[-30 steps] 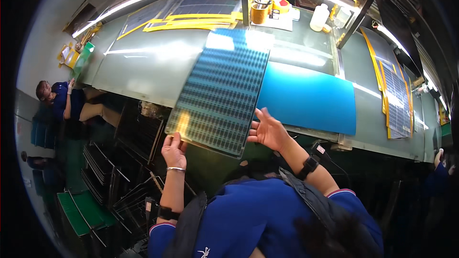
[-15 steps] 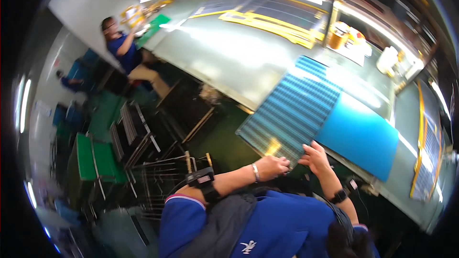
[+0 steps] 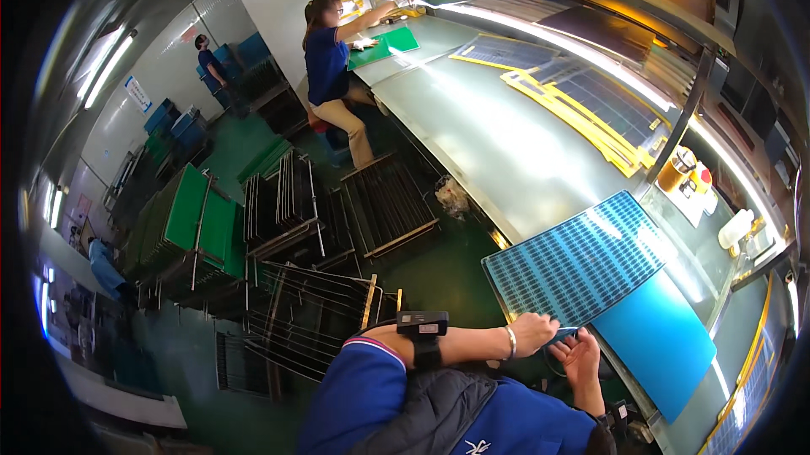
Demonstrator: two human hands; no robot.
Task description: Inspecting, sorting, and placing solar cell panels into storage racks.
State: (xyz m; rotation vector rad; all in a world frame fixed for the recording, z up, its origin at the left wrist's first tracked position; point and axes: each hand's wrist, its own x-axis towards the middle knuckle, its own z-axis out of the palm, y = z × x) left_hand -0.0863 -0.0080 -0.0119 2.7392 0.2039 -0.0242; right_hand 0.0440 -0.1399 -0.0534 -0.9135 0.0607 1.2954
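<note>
A blue circuit-board panel (image 3: 582,257) with rows of dark repeated patterns lies tilted across the bench edge. It overlaps a plain bright blue sheet (image 3: 662,345). My left hand (image 3: 533,334), with a bracelet at the wrist, is closed at the panel's near edge. A thin pale sliver (image 3: 567,329) sticks out of its fingers; its kind cannot be made out. Just to the right, my right hand (image 3: 580,360) is palm up, its fingers loosely curled and apart. Its fingertips are close to the sliver's end and the panel's near corner.
Yellow-edged dark panels (image 3: 591,113) lie at the far side of the long bench (image 3: 472,130). A co-worker (image 3: 329,75) handles a green board (image 3: 386,48) at its far end. Wire racks (image 3: 312,312) and green boards (image 3: 190,210) stand left. A white bottle (image 3: 736,227) stands right.
The view has swung left, so the scene sits farther right. My hands stay together at the panel's near edge. The co-worker now reaches out over the bench.
</note>
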